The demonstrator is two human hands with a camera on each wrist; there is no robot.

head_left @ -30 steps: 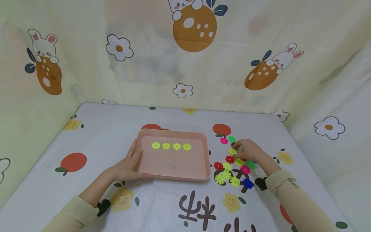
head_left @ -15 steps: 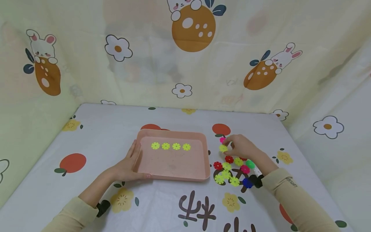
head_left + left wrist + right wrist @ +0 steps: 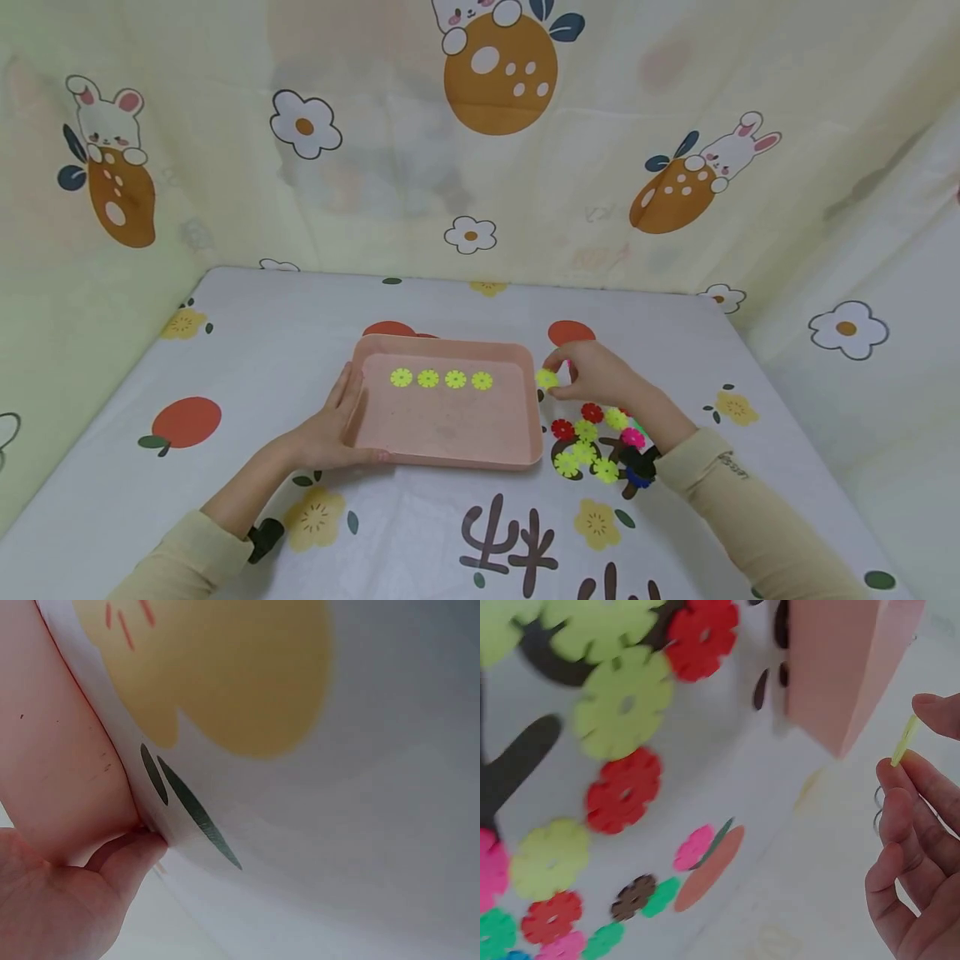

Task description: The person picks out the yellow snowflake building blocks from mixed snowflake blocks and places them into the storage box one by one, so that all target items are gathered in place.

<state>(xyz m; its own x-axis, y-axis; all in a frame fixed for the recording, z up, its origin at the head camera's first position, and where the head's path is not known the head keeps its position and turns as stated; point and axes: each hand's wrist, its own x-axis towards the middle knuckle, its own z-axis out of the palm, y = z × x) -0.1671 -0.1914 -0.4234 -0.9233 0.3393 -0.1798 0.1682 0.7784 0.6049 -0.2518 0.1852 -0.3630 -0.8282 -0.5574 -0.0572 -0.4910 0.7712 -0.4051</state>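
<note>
One yellow-green notched disc (image 3: 547, 378) is pinched between the thumb and fingertips of a person's right hand (image 3: 592, 372), just beside the near-side wall of a pink tray (image 3: 442, 432). Left of the grip, inside the tray, four matching discs (image 3: 455, 379) lie in a row. Nearer the wearer than the grip, loose discs (image 3: 584, 452) in red, yellow-green, pink and blue cluster on a patterned tablecloth (image 3: 270, 342). Farthest left of the grip, across the tray, the left hand (image 3: 330, 429) rests with fingers extended against its outer side, thumb along the near edge. Behind the grip hangs a rabbit-print curtain (image 3: 375, 192).
</note>
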